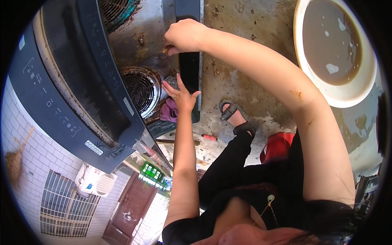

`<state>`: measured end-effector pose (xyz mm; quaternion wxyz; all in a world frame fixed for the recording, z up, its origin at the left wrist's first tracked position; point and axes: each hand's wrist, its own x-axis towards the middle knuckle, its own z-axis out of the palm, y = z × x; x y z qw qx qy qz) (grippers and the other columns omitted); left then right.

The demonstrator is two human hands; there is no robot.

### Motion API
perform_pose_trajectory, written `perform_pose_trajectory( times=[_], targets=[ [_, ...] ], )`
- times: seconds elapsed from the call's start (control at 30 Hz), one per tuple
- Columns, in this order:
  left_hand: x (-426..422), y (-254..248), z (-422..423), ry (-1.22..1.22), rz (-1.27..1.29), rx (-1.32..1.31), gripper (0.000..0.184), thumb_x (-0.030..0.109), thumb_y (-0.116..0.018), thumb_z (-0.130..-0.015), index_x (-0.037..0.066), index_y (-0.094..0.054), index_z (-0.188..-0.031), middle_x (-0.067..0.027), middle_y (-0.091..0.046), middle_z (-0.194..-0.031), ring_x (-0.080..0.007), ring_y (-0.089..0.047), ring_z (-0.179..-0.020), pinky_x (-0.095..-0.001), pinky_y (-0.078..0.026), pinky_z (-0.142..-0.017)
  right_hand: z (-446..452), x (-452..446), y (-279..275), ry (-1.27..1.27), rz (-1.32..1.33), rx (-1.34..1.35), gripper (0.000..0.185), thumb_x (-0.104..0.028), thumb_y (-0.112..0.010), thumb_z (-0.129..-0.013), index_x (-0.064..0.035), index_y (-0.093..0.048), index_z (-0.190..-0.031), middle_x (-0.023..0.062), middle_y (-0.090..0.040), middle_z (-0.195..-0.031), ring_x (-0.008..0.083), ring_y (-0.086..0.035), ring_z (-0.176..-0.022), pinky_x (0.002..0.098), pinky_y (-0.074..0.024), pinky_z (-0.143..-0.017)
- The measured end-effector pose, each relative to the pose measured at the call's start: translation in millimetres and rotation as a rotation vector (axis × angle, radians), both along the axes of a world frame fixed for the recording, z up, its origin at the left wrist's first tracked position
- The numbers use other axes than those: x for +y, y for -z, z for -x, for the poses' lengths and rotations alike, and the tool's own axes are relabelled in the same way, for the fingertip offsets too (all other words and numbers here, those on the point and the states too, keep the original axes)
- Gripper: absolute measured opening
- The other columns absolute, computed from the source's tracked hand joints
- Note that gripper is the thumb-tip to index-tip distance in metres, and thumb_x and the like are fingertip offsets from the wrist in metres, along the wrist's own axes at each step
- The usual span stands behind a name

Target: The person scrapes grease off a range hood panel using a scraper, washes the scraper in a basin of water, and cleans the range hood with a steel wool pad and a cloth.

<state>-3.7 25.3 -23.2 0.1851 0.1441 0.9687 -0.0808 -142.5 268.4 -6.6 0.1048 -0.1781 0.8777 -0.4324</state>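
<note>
My left hand (181,96) is open, fingers spread, at the edge of a greasy range hood (143,53). Beside its fingers lies a grey scouring pad (171,82), and a purple cloth (168,110) is bunched just below; whether the fingers touch the pad I cannot tell. My right hand (185,36) is closed in a fist above the hood's grimy metal surface. A small brown bit shows at its fingertips, too little to name. Near my left hand is a round fan grille (141,92) with a metal ring; another grille (116,14) sits at the top, with greenish edges.
A white basin (300,49) of murky brown water stands at the right on wet, dirt-spotted concrete (228,49). My sandalled foot (234,116), a red bag (277,149) and a small red object (209,137) are nearby. Green bottles (151,173) stand at the lower left.
</note>
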Motion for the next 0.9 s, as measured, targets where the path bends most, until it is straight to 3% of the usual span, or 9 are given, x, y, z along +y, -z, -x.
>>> perform_pose_trajectory(
  times=[0.17,0.3,0.47,0.57,0.67,0.8,0.9],
  targets=[
    [-3,2,-2,-0.002,-0.022,0.009,0.118,0.042,-0.081,-0.051,0.013,-0.005,-0.138,-0.0333,0.023,-0.130,-0.0516,0.007,-0.123,-0.0590,-0.011,-0.100,9,-10,-13,0.114,-0.001,-0.022,0.026,-0.034,-0.067,-0.070,-0.0119,-0.067,-0.085,0.0075,-0.065,-0.078,0.0255,-0.063,-0.078,0.0356,-0.0501,-0.067],
    [3,-1,1,-0.028,0.005,-0.003,0.118,0.042,-0.081,-0.051,0.014,-0.005,-0.138,-0.0335,0.023,-0.130,-0.0511,0.007,-0.123,-0.0591,-0.011,-0.100,-4,-8,21,0.140,0.189,0.003,0.029,-0.038,-0.066,-0.071,-0.0122,-0.066,-0.084,0.0087,-0.064,-0.074,0.0277,-0.062,-0.075,0.0370,-0.0492,-0.066],
    [1,1,-1,-0.015,-0.027,0.029,0.117,0.039,-0.081,-0.051,0.014,-0.007,-0.138,-0.0332,0.021,-0.130,-0.0514,0.006,-0.123,-0.0584,-0.011,-0.100,-32,-25,23,0.262,0.177,-0.084,0.029,-0.040,-0.061,-0.074,-0.0132,-0.067,-0.086,0.0090,-0.064,-0.073,0.0282,-0.062,-0.071,0.0374,-0.0494,-0.065],
    [5,-1,1,-0.025,0.005,0.017,0.117,0.040,-0.081,-0.050,0.014,-0.008,-0.138,-0.0332,0.020,-0.130,-0.0512,0.005,-0.123,-0.0580,-0.012,-0.100,-31,-21,30,0.278,0.250,-0.018,0.028,-0.039,-0.062,-0.074,-0.0133,-0.067,-0.083,0.0088,-0.063,-0.071,0.0280,-0.062,-0.070,0.0377,-0.0493,-0.063],
    [4,-1,1,-0.005,-0.004,0.029,0.117,0.041,-0.081,-0.050,0.014,-0.008,-0.138,-0.0330,0.019,-0.131,-0.0514,0.004,-0.123,-0.0581,-0.012,-0.101,-16,-13,17,0.233,0.127,0.000,0.033,-0.040,-0.063,-0.074,-0.0129,-0.067,-0.091,0.0089,-0.065,-0.075,0.0282,-0.062,-0.070,0.0355,-0.0498,-0.065],
    [-1,3,-1,0.001,-0.016,0.030,0.117,0.043,-0.080,-0.051,0.014,-0.007,-0.138,-0.0333,0.020,-0.130,-0.0519,0.006,-0.123,-0.0582,-0.012,-0.101,-13,-16,18,0.236,0.277,-0.076,0.037,-0.042,-0.066,-0.070,-0.0110,-0.068,-0.091,0.0090,-0.065,-0.076,0.0276,-0.062,-0.069,0.0340,-0.0496,-0.065],
    [-1,3,-1,-0.027,0.015,0.014,0.118,0.044,-0.080,-0.051,0.014,-0.006,-0.139,-0.0339,0.020,-0.130,-0.0519,0.006,-0.123,-0.0587,-0.011,-0.100,-4,-18,30,0.205,0.340,-0.137,0.030,-0.041,-0.067,-0.070,-0.0142,-0.069,-0.083,0.0062,-0.064,-0.067,0.0215,-0.062,-0.064,0.0317,-0.0490,-0.062]
  ],
)
